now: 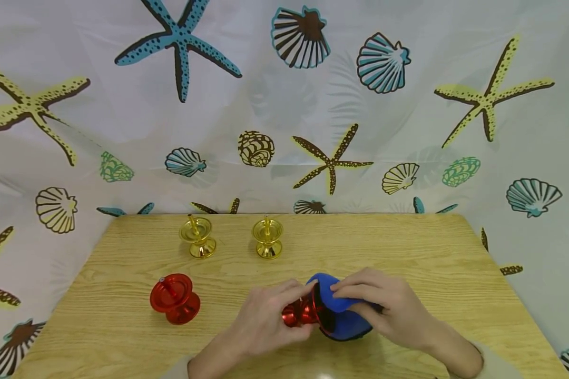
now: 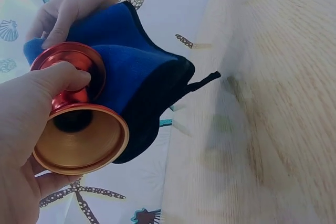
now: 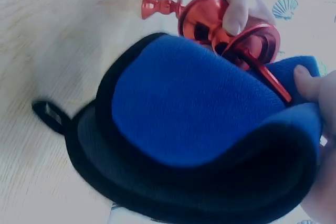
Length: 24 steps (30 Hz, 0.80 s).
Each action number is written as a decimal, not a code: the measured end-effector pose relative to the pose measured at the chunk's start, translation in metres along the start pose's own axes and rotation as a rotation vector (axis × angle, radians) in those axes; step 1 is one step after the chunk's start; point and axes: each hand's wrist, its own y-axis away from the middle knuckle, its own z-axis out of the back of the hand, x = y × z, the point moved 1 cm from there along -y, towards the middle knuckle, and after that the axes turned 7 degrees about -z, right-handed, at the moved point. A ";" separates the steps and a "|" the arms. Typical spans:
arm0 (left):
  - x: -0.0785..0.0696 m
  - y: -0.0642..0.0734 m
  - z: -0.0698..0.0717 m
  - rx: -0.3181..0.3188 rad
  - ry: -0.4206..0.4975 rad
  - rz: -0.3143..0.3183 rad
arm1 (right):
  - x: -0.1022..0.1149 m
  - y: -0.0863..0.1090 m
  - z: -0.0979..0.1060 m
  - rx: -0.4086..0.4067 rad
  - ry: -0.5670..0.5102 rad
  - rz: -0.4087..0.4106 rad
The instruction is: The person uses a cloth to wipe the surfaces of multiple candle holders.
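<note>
My left hand [image 1: 270, 316] grips a shiny red metal candle holder [image 1: 307, 309] tipped on its side, above the table. In the left wrist view, the thumb lies on the waist of the holder [image 2: 86, 140], and its hollow gold-coloured base faces the camera. A blue cloth [image 1: 348, 325] with black edging and a small loop is pinched in my right hand [image 1: 391, 308]. The cloth [image 3: 184, 98] drapes in a fold against the holder's dish in the right wrist view, where a thin red spike [image 3: 270, 82] sticks out of the dish towards the right fingers.
Another red candle holder [image 1: 182, 310] stands upright at the left of the wooden table [image 1: 384, 242]. Two gold candle holders [image 1: 202, 247] stand further back, the second one [image 1: 268, 248] near the middle. Behind the table hangs a white curtain [image 1: 284, 105] printed with shells and starfish.
</note>
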 end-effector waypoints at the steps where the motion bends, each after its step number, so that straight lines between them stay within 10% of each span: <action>1: 0.001 0.001 0.000 -0.015 0.016 0.002 | -0.001 0.000 0.001 -0.025 -0.029 -0.015; 9: 0.005 0.004 -0.001 -0.086 0.156 0.113 | -0.011 0.001 0.009 -0.186 -0.179 -0.098; 24: 0.005 0.003 -0.002 -0.187 0.419 0.347 | -0.014 -0.001 -0.005 -0.413 -0.052 -0.130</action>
